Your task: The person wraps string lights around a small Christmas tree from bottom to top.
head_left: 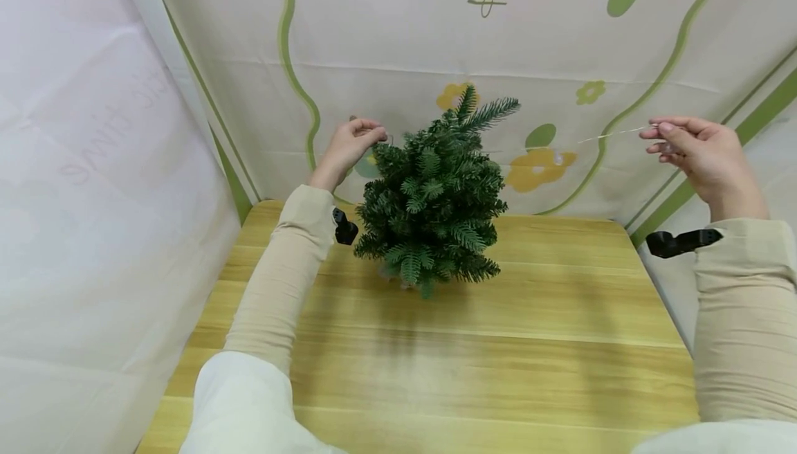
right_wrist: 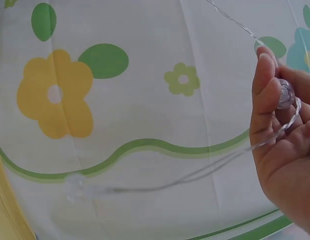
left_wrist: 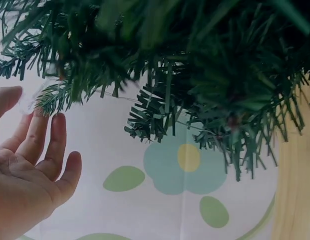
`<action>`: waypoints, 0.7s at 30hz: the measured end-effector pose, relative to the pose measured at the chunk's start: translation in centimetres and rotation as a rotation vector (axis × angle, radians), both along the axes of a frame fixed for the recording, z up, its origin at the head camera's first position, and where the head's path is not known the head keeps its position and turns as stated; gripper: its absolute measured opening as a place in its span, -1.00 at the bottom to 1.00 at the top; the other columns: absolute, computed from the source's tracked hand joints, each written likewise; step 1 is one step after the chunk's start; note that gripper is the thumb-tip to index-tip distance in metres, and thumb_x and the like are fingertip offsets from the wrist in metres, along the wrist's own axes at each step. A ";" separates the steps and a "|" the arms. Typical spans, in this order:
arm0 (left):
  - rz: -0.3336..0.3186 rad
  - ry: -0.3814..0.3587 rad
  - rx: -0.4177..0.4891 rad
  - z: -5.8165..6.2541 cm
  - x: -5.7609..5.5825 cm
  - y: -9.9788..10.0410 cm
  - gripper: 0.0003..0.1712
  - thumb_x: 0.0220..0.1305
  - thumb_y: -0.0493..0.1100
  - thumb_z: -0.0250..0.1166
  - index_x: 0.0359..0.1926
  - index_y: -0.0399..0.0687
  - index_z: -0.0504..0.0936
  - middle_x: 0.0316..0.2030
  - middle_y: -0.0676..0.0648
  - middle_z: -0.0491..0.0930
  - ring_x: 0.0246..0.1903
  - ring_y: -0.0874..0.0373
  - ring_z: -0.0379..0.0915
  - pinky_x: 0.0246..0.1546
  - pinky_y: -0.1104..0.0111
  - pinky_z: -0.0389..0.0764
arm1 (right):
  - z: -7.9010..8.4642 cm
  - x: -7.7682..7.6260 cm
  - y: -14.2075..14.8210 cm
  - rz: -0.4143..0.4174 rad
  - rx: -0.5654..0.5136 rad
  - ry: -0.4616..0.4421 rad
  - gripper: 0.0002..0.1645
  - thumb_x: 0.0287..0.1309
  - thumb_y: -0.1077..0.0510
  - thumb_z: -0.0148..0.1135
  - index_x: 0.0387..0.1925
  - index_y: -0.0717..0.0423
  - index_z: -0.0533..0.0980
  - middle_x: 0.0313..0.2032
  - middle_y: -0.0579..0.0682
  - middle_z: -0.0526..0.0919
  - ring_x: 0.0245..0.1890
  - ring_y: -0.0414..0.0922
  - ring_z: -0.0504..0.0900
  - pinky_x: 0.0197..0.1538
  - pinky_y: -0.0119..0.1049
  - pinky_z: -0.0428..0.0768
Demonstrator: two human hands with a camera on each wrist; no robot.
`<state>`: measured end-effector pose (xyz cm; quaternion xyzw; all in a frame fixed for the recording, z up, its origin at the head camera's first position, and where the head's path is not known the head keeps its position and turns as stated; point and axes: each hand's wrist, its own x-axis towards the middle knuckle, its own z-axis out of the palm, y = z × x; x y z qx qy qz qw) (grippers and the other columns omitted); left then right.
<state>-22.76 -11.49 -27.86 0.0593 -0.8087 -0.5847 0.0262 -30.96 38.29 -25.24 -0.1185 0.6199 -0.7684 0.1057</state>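
Observation:
A small green artificial Christmas tree (head_left: 432,191) stands on the wooden table. My right hand (head_left: 710,153), raised out to the right, pinches a clear wire string light (right_wrist: 234,22) near one of its round clear bulbs (right_wrist: 286,94). Another bulb (right_wrist: 77,187) dangles on a loop of the wire below the fingers. The wire stretches left toward the back of the tree. At the tree's upper left, my left hand (head_left: 350,149) pinches a blurred clear piece (left_wrist: 29,100) of the string light beside a branch tip (left_wrist: 55,97). Thin wire (left_wrist: 112,95) shows among the branches.
The wood-grain table (head_left: 529,357) runs under the tree up to a back curtain (head_left: 386,46) printed with flowers and leaves. A white cloth wall (head_left: 93,232) hangs on the left. Black wrist cameras (head_left: 681,241) sit on both sleeves.

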 end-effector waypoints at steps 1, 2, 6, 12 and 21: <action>0.009 -0.001 -0.007 0.0 0.2 0.1 -0.56 0.41 -0.01 0.11 0.21 -0.09 0.45 0.12 -0.16 0.54 0.22 0.05 0.38 0.35 0.18 0.31 | 0.0 -0.4 0.0 0.008 -0.003 0.002 -0.79 0.16 0.22 0.26 -0.16 0.17 0.64 -0.35 -0.05 0.78 -0.45 -0.19 0.71 -0.46 -0.48 0.60; 0.016 -0.001 -0.018 0.0 0.5 0.2 -0.56 0.41 0.00 0.10 0.22 -0.07 0.45 0.13 -0.15 0.53 0.22 0.06 0.37 0.36 0.18 0.31 | 0.1 -0.8 -0.1 0.017 -0.003 0.003 -0.79 0.16 0.22 0.26 -0.16 0.17 0.64 -0.35 -0.05 0.78 -0.46 -0.19 0.71 -0.47 -0.48 0.60; 0.038 0.001 -0.054 0.0 1.3 0.7 -0.54 0.42 0.01 0.08 0.24 -0.05 0.44 0.19 -0.12 0.49 0.26 0.07 0.34 0.38 0.16 0.29 | 0.3 -2.3 -0.4 0.044 -0.026 0.021 -0.80 0.16 0.23 0.26 -0.17 0.19 0.64 -0.36 -0.04 0.78 -0.49 -0.19 0.71 -0.50 -0.48 0.59; 0.067 0.027 -0.014 0.2 1.9 0.7 -0.53 0.48 0.01 -0.04 0.28 -0.07 0.41 0.25 -0.16 0.43 0.29 0.01 0.30 0.39 0.21 0.28 | 0.8 -3.3 -0.5 0.026 -0.099 0.059 -0.79 0.15 0.26 0.26 -0.17 0.26 0.63 -0.40 0.00 0.78 -0.53 -0.17 0.71 -0.52 -0.47 0.59; 0.221 0.043 0.090 0.4 4.0 -0.4 -0.56 0.50 0.01 -0.08 0.23 -0.06 0.46 0.19 -0.18 0.50 0.10 0.11 0.48 0.27 0.26 0.42 | 1.5 -4.9 -0.2 -0.007 -0.187 0.128 -0.79 0.11 0.29 0.28 -0.20 0.32 0.61 -0.43 0.05 0.77 -0.62 -0.14 0.68 -0.64 -0.45 0.52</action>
